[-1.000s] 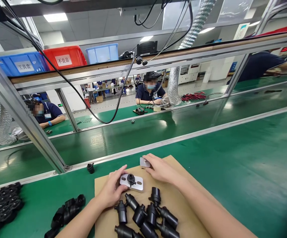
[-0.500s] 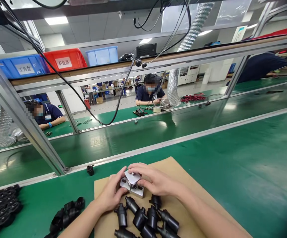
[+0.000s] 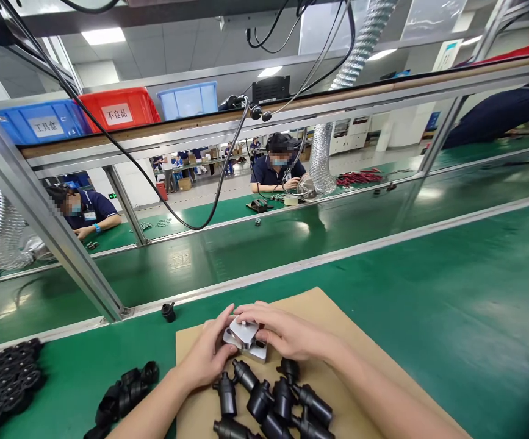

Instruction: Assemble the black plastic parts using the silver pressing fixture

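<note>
A silver metal block [image 3: 259, 352] lies on the brown cardboard [image 3: 314, 314], with a square metal plate [image 3: 244, 331] over it. My left hand [image 3: 212, 350] is closed round the block's left side, thumb at its near edge. From the right, my right hand [image 3: 280, 329] grips the plate, its fingers over the top and its thumb at the right side. The plate partly hides the block's middle. Just nearer to me, several black cylindrical parts [image 3: 259, 402] are heaped on the cardboard.
A single black part [image 3: 168, 312] stands near the metal rail. More black rings [image 3: 127, 390] and a black pile [image 3: 8, 378] lie at the left. Beyond the rail is a green belt [image 3: 200, 256]; people sit across it. Bins [image 3: 118, 110] stand on the shelf above.
The metal plate has come down closer to the block and turned a little, with my right hand still on it. My left hand has hardly moved.
</note>
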Action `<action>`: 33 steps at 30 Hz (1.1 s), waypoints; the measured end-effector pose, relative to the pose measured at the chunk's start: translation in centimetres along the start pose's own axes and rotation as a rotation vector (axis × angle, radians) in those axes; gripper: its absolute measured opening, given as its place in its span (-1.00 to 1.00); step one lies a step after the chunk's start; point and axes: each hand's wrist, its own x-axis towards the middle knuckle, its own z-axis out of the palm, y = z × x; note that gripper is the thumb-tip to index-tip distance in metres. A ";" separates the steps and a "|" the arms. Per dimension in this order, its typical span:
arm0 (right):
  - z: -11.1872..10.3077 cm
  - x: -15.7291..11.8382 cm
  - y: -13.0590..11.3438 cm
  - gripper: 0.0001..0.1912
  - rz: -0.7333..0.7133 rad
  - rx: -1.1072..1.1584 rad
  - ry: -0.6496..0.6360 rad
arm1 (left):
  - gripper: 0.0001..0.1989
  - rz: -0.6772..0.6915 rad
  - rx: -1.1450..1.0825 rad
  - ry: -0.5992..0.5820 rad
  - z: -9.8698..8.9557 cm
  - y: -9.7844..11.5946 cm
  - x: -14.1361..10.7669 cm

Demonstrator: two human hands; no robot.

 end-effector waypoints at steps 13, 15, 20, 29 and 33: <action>0.9 -0.2 0.8 0.09 0.303 -0.109 0.033 | 0.04 0.046 -0.200 0.027 0.5 -0.1 0.0; 1.1 0.0 1.0 0.16 0.284 -0.071 0.023 | 0.05 0.056 -0.238 0.011 0.6 -0.1 0.0; 1.5 0.9 0.2 0.08 0.325 -0.118 0.052 | 0.05 0.067 -0.257 0.017 0.7 -0.7 0.0; 1.1 0.5 0.4 0.17 0.369 -0.136 -0.023 | 0.04 0.085 -0.273 0.007 0.9 -0.9 0.1; 1.1 0.7 0.0 0.16 0.275 -0.132 -0.025 | 0.07 0.101 -0.286 0.006 0.9 -0.8 0.2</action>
